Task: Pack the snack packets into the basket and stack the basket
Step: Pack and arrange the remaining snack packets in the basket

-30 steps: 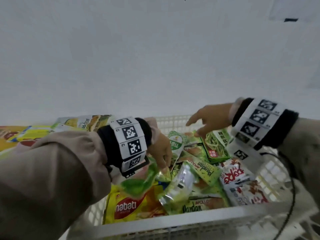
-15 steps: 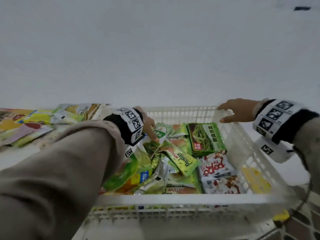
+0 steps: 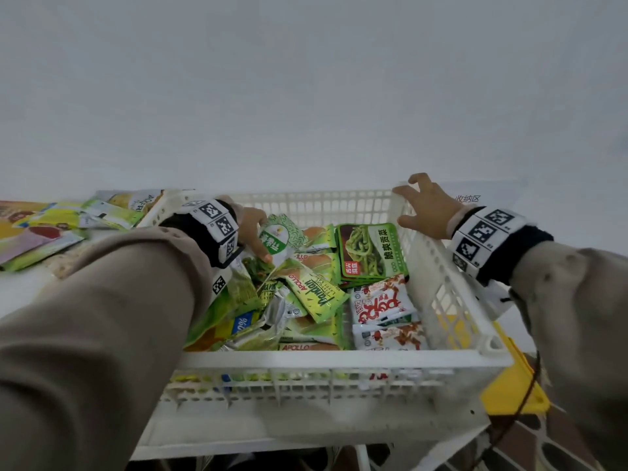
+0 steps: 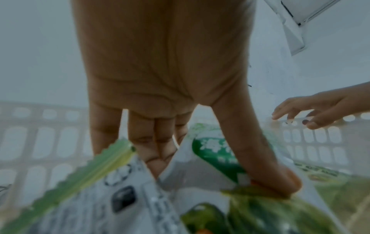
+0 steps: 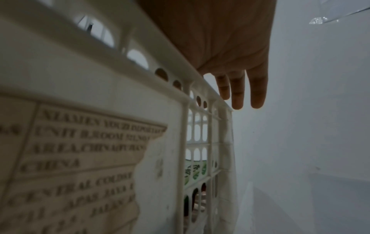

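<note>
Setting: plain pale wall behind a white bench (image 3: 20, 300); yellow object (image 3: 516, 385) partly under the basket's near right corner.
Basket: white slotted plastic basket (image 3: 339, 360) on the bench, heaped with snack packets in green, yellow, red and white.
Loose stock: more flat snack packets (image 3: 51, 229) on the bench, left of the basket, not yet packed.
Left hand: left hand (image 3: 253, 232) inside the basket at its far left; thumb and fingers (image 4: 160, 145) clamped on a green-and-white foil packet (image 3: 278, 239), held tilted above the heap.
Right hand: right hand (image 3: 426, 209) laid on the basket's far right corner rim, fingers (image 5: 238, 93) straight and slightly apart, gripping nothing.
Handling, packets: likely light, crinkly and slippery; best pinched by a sealed edge, not squeezed, contents probably crushable.
Handling, basket: stiff, probably still light when full; best taken by the rim on two opposite sides and kept level.
Hidden: basket's left wall behind the left sleeve; lower packet layers buried; stacking place not identifiable; left wrist view blurred.
</note>
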Tool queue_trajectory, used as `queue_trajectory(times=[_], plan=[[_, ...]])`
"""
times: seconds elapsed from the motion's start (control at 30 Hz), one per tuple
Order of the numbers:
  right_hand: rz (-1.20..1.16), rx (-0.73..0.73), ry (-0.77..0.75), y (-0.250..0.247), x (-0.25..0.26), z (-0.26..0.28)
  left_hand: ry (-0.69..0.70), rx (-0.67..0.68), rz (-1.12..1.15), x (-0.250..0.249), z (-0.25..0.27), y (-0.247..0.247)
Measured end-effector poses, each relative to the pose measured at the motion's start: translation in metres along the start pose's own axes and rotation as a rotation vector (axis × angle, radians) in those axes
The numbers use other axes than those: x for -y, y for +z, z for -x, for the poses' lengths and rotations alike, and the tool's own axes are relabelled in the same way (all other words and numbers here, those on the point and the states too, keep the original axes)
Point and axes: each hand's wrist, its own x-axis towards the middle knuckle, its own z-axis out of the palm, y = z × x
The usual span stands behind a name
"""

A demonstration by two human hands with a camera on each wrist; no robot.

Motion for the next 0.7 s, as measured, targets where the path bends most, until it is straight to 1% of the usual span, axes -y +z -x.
queue_trajectory(times=[0.1,0.27,0.4,0.5,0.57,0.6,0.67,0.7], plan=[[0.016,0.006,-0.022,0.002,0.001,-0.001,0.013,-0.045,0.010,0.004,0.005,-0.008],[0.045,0.012,-0.022,0.002,0.002,-0.002,0.061,-0.190,0.116,0.001,0.025,-0.030],[0.051,0.020,-0.014,0.003,0.004,-0.002,0.095,-0.366,0.145,-0.014,0.046,-0.055],[0.036,0.026,-0.007,0.004,0.003,-0.002,0.202,-0.494,0.209,-0.040,0.058,-0.064],[0.025,0.001,-0.003,0.004,0.002,-0.001,0.292,-0.487,0.282,-0.063,0.066,-0.061],[0.014,-0.016,0.002,0.004,0.002,-0.001,0.343,-0.449,0.347,-0.075,0.069,-0.057],[-0.013,-0.043,0.019,0.005,0.001,-0.002,0.415,-0.313,0.508,-0.096,0.073,-0.047],[-0.029,-0.053,0.019,0.007,-0.001,-0.004,0.427,-0.236,0.559,-0.106,0.072,-0.040]])
